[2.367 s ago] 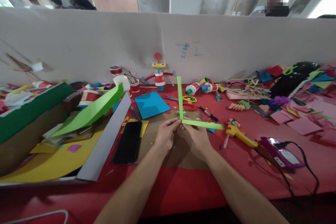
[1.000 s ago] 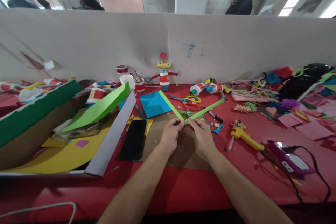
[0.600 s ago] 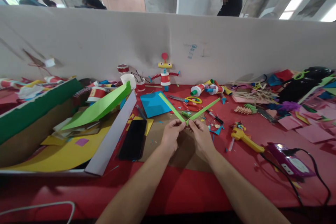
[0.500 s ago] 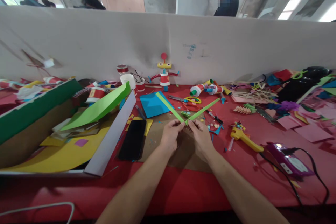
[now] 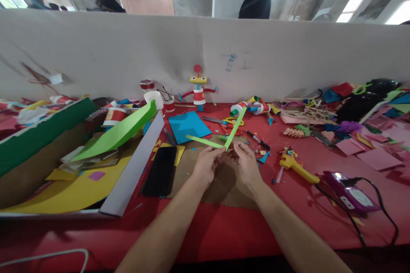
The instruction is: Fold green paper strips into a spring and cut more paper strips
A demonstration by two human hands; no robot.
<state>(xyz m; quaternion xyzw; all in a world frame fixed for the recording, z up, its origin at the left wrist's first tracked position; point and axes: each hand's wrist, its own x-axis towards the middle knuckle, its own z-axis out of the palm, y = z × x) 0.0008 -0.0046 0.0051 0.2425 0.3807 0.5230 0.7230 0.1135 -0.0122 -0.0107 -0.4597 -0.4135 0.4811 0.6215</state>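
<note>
My left hand (image 5: 205, 165) and my right hand (image 5: 247, 163) meet over a brown cardboard sheet (image 5: 221, 183) on the red table. Both pinch the joined corner of two light green paper strips (image 5: 231, 134). One strip lies out to the left, the other rises up and to the right. A small green folded paper spring (image 5: 223, 138) lies just behind the strips.
A black phone (image 5: 159, 170) lies left of my hands, by a white board (image 5: 136, 164) and yellow and green sheets. A blue sheet (image 5: 187, 126), scissors (image 5: 228, 121), a paper-cup robot (image 5: 197, 89), a yellow glue gun (image 5: 296, 165) and a purple device (image 5: 344, 187) surround them. A person stands beyond the partition.
The strips have turned anticlockwise in my fingers: the left one has dropped towards the table, the right one now stands steeper. The person behind the partition has walked left.
</note>
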